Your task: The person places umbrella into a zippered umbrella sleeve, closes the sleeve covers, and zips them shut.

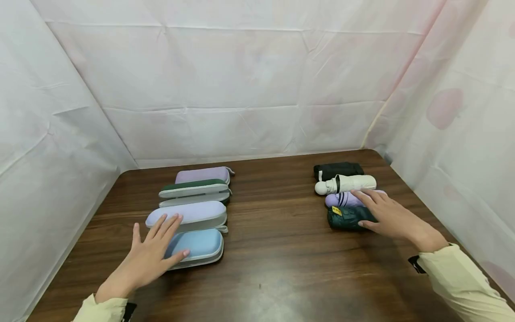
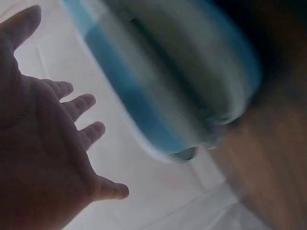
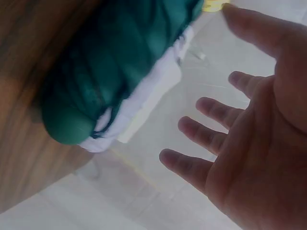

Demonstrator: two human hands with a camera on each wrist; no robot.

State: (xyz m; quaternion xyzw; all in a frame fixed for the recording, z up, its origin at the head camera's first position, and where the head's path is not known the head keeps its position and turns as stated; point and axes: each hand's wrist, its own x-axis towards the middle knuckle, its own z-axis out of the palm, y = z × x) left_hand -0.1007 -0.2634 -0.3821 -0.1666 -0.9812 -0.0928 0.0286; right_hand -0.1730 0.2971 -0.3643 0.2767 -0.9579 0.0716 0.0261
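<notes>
My left hand (image 1: 150, 255) hovers palm down with spread fingers over the near left end of a light blue zip case (image 1: 199, 243). Behind that case lie a pale lavender case (image 1: 189, 212), a dark green and grey case (image 1: 197, 188) and a purple case (image 1: 201, 175). On the other side, my right hand (image 1: 392, 217) is held with extended fingers above a folded dark green umbrella (image 1: 346, 219) with a yellow tag. Its fingers partly cover a folded lilac umbrella (image 1: 350, 200). The left wrist view shows a gap between the fingers and the blue case (image 2: 124, 91).
Farther back on the right lie a folded white umbrella (image 1: 356, 182) and a folded black umbrella (image 1: 339, 170). Everything rests on a dark brown wooden table (image 1: 273, 214). White sheeting (image 1: 241, 89) hangs behind the table and along both sides.
</notes>
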